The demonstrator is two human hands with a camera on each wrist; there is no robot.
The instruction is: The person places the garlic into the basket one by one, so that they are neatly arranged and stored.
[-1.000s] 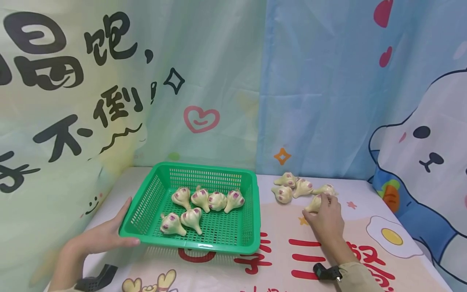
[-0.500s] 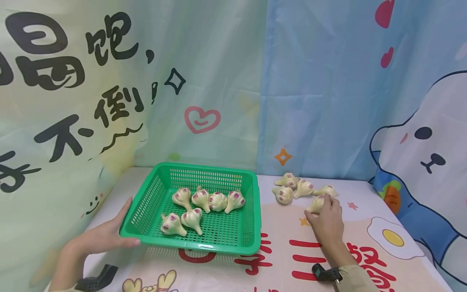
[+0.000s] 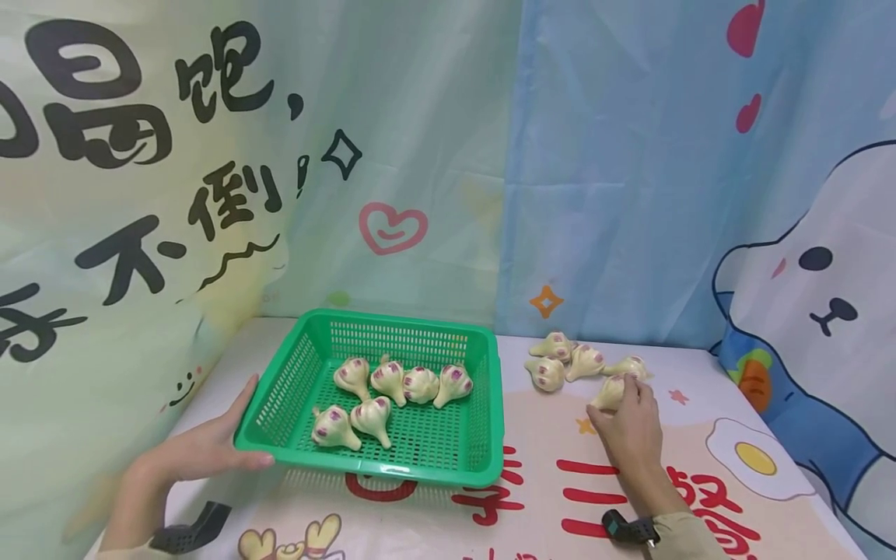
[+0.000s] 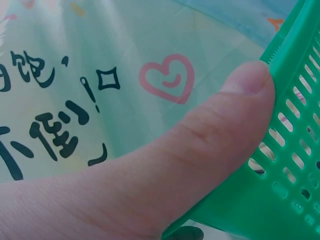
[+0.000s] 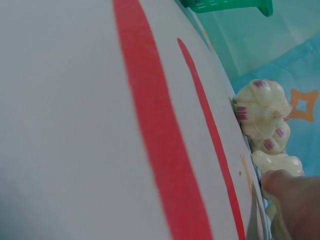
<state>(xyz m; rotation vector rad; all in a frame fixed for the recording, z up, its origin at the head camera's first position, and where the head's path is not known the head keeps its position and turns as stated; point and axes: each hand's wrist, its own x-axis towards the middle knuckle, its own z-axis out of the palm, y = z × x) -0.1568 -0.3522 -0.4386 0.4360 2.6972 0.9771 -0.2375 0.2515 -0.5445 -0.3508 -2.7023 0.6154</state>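
Note:
My left hand (image 3: 203,447) spans the near left corner of a green plastic basket (image 3: 392,471), with thumb and forefinger straight and spread along its outside. In the left wrist view one straight finger (image 4: 215,125) touches the basket's wall (image 4: 235,210) below the rim. Several garlic bulbs (image 3: 371,420) with purple patches lie inside, in two loose rows. On the right, my right hand (image 3: 633,424) pinches a garlic bulb (image 3: 606,394) between thumb and fingers, low at the table. Its fingers partly hide that bulb. Just behind it sits another garlic bulb (image 3: 628,367).
A small cluster of garlic bulbs (image 3: 584,362) rests on the table right of the basket, near the back. The printed tablecloth (image 3: 532,435) runs back to a hanging curtain (image 3: 602,194). A black strap device (image 3: 626,529) is worn on the right wrist.
The head view has shifted slightly, so everything sits a little further right in it. Both hands keep their places at the basket and at the garlic bulb.

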